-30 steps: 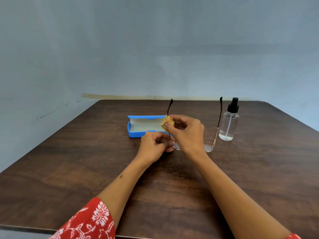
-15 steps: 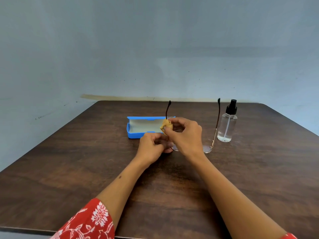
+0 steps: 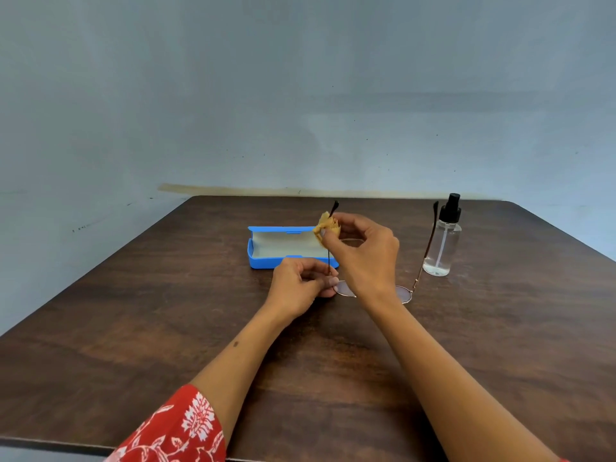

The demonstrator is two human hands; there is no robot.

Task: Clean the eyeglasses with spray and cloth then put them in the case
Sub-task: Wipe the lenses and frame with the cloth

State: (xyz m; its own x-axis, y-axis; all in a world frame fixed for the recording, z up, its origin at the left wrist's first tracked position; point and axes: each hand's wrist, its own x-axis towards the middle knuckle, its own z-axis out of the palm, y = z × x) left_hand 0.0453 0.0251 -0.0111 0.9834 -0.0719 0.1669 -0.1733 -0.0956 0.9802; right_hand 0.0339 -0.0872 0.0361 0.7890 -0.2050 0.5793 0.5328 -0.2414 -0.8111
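Our left hand (image 3: 301,283) pinches the eyeglasses (image 3: 405,294) at the hinge, just in front of the open blue case (image 3: 263,261) on the bench (image 3: 166,328); our right hand (image 3: 361,253), clamped on the cloth (image 3: 328,224), wipes the upright temple running away from us.

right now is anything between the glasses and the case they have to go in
Nothing visible blocks the way. The case lies open just behind the glasses, its inside bare. The left hand holds the frame, the right hand pinches the cloth on one arm. The spray bottle stands off to the right.
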